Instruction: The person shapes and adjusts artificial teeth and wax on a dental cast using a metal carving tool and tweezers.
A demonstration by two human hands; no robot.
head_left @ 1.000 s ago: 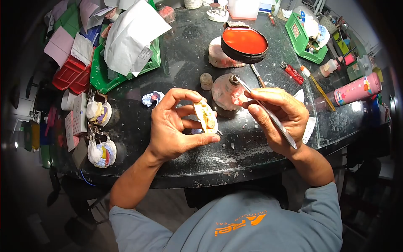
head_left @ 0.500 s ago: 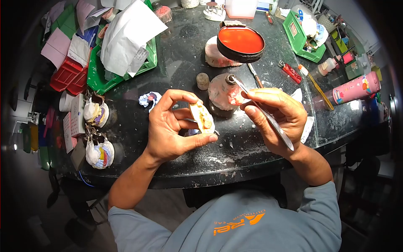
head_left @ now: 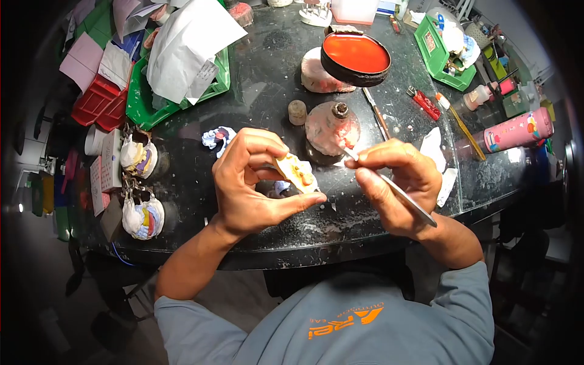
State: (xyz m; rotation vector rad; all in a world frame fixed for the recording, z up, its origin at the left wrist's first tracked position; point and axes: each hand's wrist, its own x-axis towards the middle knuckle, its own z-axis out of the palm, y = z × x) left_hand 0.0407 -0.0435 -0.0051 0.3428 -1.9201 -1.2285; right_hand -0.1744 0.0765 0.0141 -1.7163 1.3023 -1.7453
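Note:
My left hand (head_left: 252,182) is closed around a cream-coloured dental cast (head_left: 296,173), gripping it between thumb and fingers, with pinkish-orange material on its face. In my right hand (head_left: 404,185) is a slim metal wax spatula (head_left: 404,198), pinched between thumb and fingers. Its tip points left toward the cast, apart from it. Beyond the hands stands a wax-spattered spirit burner (head_left: 333,128) with a dark metal nozzle; whether a flame burns there I cannot tell. Behind it, a round dark pan (head_left: 356,53) holds red wax.
Two dental models on articulators (head_left: 143,216) stand at the left. A green bin (head_left: 137,109) with papers is at the back left, another green bin (head_left: 447,73) at the back right. A wooden-handled knife (head_left: 377,115), red lighter (head_left: 424,103) and pink bottle (head_left: 517,129) lie right.
My right hand has drawn the spatula tip from the burner's nozzle down toward the cast. My left hand has shifted slightly right and tilted the cast.

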